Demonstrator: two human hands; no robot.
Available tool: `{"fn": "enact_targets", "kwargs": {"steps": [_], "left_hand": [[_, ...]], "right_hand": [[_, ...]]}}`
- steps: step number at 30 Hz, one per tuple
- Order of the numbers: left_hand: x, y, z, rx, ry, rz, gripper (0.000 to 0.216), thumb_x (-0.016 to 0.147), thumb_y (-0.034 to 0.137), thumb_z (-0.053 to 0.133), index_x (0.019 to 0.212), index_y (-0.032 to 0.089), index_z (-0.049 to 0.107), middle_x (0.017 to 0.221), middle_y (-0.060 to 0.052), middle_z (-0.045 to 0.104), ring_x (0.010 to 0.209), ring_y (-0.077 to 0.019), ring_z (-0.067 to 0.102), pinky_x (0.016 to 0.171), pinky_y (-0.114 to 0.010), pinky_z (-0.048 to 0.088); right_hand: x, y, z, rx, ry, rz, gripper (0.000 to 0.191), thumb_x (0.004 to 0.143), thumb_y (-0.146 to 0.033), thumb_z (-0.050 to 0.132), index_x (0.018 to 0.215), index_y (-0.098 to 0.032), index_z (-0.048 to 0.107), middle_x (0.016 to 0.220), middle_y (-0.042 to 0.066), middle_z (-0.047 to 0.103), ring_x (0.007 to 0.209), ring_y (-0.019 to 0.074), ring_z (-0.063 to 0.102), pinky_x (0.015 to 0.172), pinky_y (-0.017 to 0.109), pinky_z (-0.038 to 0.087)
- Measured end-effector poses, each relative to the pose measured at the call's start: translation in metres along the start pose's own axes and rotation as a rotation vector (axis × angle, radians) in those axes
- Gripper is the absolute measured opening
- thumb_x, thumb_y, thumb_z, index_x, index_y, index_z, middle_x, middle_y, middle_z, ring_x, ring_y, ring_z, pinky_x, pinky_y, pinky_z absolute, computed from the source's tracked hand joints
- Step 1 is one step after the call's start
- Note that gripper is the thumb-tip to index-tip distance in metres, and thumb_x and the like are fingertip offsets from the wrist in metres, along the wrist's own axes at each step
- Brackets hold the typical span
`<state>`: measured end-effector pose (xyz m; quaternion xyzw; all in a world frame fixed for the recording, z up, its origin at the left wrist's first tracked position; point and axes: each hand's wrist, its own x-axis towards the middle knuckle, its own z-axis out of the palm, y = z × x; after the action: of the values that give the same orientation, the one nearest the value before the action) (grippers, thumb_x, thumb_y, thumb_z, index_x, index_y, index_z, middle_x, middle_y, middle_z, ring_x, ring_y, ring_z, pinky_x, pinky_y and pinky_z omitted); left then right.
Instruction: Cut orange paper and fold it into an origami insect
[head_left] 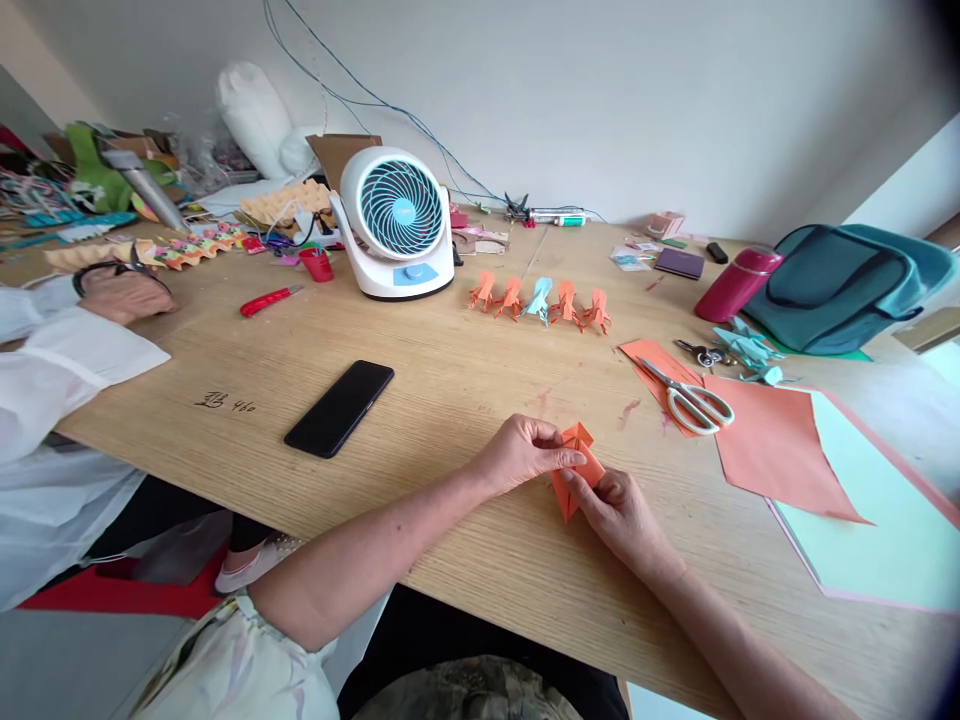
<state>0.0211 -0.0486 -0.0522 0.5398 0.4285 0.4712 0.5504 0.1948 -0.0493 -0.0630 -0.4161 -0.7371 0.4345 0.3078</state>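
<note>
Between my two hands is a folded piece of orange paper [591, 466], held just above the table near its front edge. My left hand [529, 455] pinches its upper left side, thumb lying across the front. On the lower right, my right hand [619, 510] grips the same paper with thumb and fingers. Pointed flaps stick out at the top and bottom; its back is hidden. Farther back stands a row of several small folded paper figures [566, 303], orange apart from a light blue one.
White-handled scissors [701, 408] lie on orange sheets [787, 440] at the right, beside pale green paper [892, 520]. A black phone [340, 408] rests left of my arms. Behind stand a white fan [397, 225], a pink bottle [739, 283] and a teal bag [840, 285]. A co-worker's hand [127, 295] is far left.
</note>
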Motion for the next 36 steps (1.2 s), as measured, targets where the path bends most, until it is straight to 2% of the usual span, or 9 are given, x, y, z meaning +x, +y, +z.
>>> {"fn": "enact_targets", "kwargs": {"steps": [7,12,20,26,36], "left_hand": [[-0.001,0.002,0.002,-0.021,-0.009,0.019,0.043,0.069,0.05,0.081,0.058,0.014,0.06,0.055,0.005,0.048,0.055,-0.0069,0.036,0.052,-0.022,0.026],[-0.001,-0.002,0.003,-0.058,-0.014,-0.006,0.049,0.068,0.056,0.081,0.058,0.014,0.059,0.055,0.004,0.048,0.054,-0.007,0.037,0.052,-0.023,0.026],[-0.002,-0.002,0.001,-0.062,-0.029,0.0,0.041,0.075,0.05,0.077,0.066,0.012,0.062,0.062,0.003,0.049,0.059,-0.008,0.04,0.055,-0.023,0.03],[0.0,-0.006,-0.001,-0.017,0.048,0.022,0.041,0.078,0.047,0.076,0.063,0.013,0.057,0.061,0.004,0.043,0.06,-0.0081,0.036,0.056,-0.023,0.028],[-0.001,-0.003,0.001,-0.016,0.032,0.009,0.045,0.075,0.052,0.077,0.064,0.013,0.057,0.061,0.004,0.044,0.059,-0.0087,0.038,0.056,-0.023,0.029]], "right_hand": [[0.0,-0.002,-0.001,0.038,-0.005,-0.027,0.053,0.086,-0.064,0.057,0.061,-0.022,0.038,0.057,-0.003,0.034,0.052,0.0101,0.028,0.045,0.025,0.025],[0.0,0.003,0.001,0.033,-0.002,-0.024,0.058,0.085,-0.065,0.058,0.056,-0.022,0.032,0.054,-0.004,0.027,0.049,0.0089,0.021,0.043,0.026,0.018],[0.0,0.005,0.0,0.028,-0.036,-0.019,0.055,0.086,-0.059,0.061,0.056,-0.021,0.034,0.059,-0.002,0.032,0.053,0.0094,0.025,0.045,0.026,0.021],[0.0,0.008,-0.001,0.008,-0.075,0.002,0.053,0.089,-0.058,0.056,0.057,-0.019,0.041,0.057,-0.002,0.035,0.053,0.0096,0.031,0.047,0.025,0.027],[0.001,0.006,0.0,0.034,-0.078,-0.006,0.054,0.089,-0.057,0.059,0.055,-0.019,0.04,0.059,-0.002,0.036,0.053,0.009,0.029,0.046,0.024,0.024]]}}
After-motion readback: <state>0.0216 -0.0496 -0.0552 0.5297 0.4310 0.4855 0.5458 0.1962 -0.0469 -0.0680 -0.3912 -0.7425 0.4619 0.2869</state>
